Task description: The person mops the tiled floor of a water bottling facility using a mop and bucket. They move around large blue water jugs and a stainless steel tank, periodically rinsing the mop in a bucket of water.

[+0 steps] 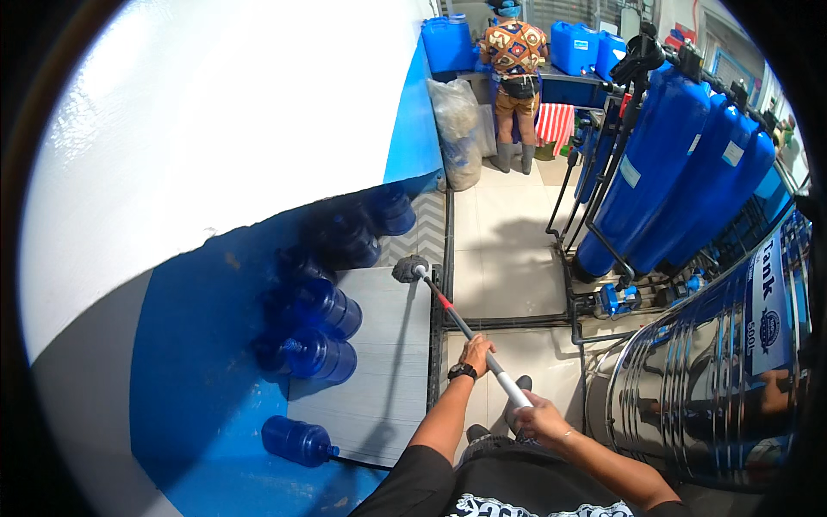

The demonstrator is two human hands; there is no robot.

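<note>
A mop (481, 349) with a grey and white pole slants away from me across the middle of the view. My left hand (477, 355), with a black watch on the wrist, grips the pole partway along. Near the pole's white end, my right hand (541, 420) is closed around it. The grey string mop head (409, 269) is over the far right corner of a grey slatted platform (381, 310); whether it touches the surface I cannot tell. Large blue water bottles (323, 354) lie on the platform's left part, and another bottle (297, 441) lies at its near left corner.
Black pipes (510, 322) cross the tiled floor. Tall blue filter tanks (652, 161) and a shiny steel tank (698, 368) stand at right. A person (515, 64) stands at a far counter with blue jugs (447, 44), beside filled plastic bags (457, 129). A blue-and-white wall borders the left.
</note>
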